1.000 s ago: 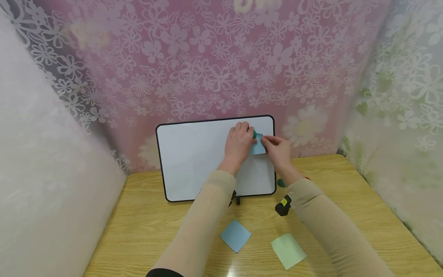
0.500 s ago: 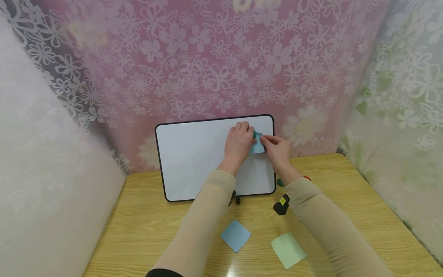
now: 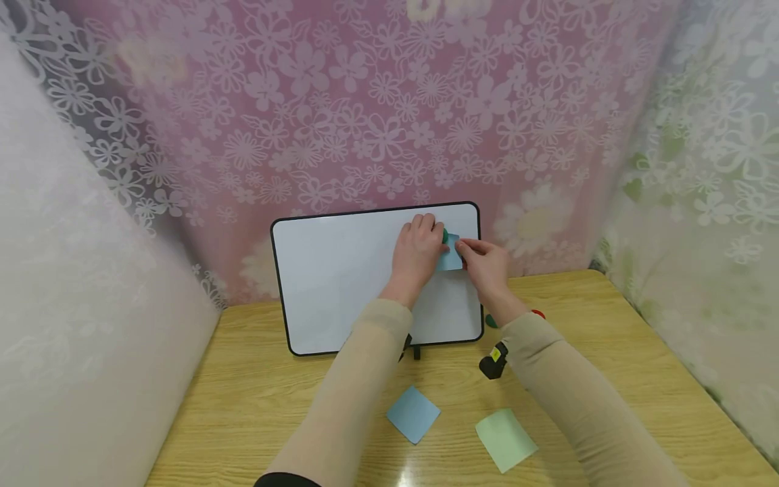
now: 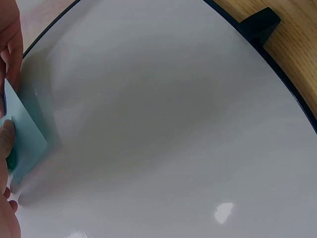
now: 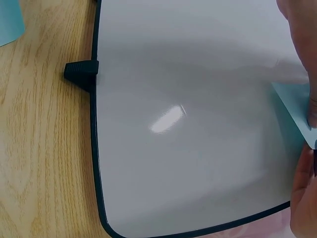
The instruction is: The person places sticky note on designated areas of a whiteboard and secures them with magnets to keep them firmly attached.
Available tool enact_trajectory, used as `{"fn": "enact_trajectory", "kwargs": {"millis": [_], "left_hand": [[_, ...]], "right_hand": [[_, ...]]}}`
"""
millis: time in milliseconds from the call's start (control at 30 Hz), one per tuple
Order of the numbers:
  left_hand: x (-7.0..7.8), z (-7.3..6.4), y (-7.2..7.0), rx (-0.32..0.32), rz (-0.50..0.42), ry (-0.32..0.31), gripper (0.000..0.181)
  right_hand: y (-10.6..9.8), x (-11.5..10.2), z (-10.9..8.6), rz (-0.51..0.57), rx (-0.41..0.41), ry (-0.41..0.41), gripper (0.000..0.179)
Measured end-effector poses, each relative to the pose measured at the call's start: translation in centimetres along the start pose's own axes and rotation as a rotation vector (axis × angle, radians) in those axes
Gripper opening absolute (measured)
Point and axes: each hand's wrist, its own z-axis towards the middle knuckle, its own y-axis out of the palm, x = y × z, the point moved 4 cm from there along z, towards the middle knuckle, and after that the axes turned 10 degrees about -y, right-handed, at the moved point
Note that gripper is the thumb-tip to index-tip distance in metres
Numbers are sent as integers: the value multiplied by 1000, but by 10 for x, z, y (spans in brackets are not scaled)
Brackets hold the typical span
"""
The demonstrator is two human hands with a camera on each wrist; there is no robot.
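Note:
A blue sticky note (image 3: 449, 258) lies against the upper right of a white whiteboard (image 3: 341, 284) with a black frame. My left hand (image 3: 416, 250) holds a round green magnet (image 3: 445, 236) at the note's upper left, its thumb on the paper. From the other side, my right hand (image 3: 489, 265) pinches the note's right edge between thumb and forefinger. The left wrist view shows the note (image 4: 28, 141) standing off at a slant from the board, with its lower corner near the surface. A dark sliver shows beside the right hand's fingers.
On the wooden table (image 3: 243, 399) lie another blue sticky note (image 3: 414, 414) and a pale green one (image 3: 506, 439). A green round piece (image 3: 491, 320) and a red one (image 3: 538, 314) lie by the right forearm. A black foot (image 5: 81, 73) juts from the board's lower edge.

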Motion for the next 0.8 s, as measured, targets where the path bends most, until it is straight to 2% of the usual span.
{"fn": "enact_trajectory", "kwargs": {"millis": [267, 500, 800], "left_hand": [[-4, -2, -3, 30, -51, 5, 49], [-5, -5, -3, 65, -79, 19, 49], [-5, -8, -4, 84, -101, 34, 48]], "right_hand": [[-1, -2, -3, 5, -25, -17, 41], [-9, 3, -6, -50, -33, -54, 42], [-22, 12, -6, -3, -18, -79, 41]]}}
